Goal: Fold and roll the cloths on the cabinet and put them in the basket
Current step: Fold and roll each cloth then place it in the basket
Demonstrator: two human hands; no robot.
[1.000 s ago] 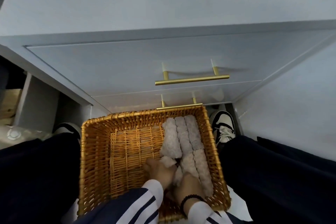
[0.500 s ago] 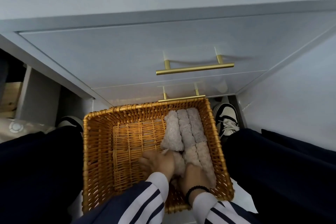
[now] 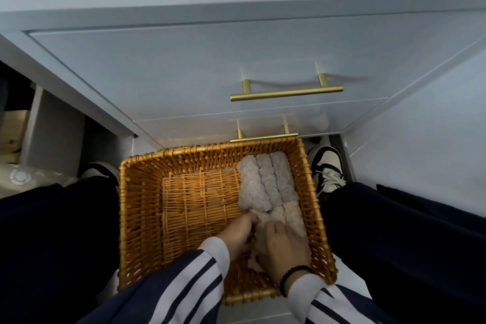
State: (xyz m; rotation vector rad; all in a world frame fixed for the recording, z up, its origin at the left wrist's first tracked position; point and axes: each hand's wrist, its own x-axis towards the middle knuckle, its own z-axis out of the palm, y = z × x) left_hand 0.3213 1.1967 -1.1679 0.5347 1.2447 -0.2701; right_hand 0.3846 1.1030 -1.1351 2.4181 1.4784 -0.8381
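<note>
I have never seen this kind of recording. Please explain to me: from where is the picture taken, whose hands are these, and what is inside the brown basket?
The picture comes from one wide-angle camera worn on a person's head, looking forward and down. So you see the person's own arms, in striped sleeves, and their dark trousers on both sides.

Between the legs stands a wicker basket. Along its right side lie rolled cloths, pale and fluffy, packed side by side. The left part of the basket floor is bare weave.

The left hand and the right hand are both in the basket, pressing and gripping one more rolled cloth at the near end of the row; how exactly the fingers lie is partly hidden. The right wrist wears a dark bead bracelet.

Beyond the basket is a grey cabinet with gold drawer handles. A shoe shows at the right.
</note>
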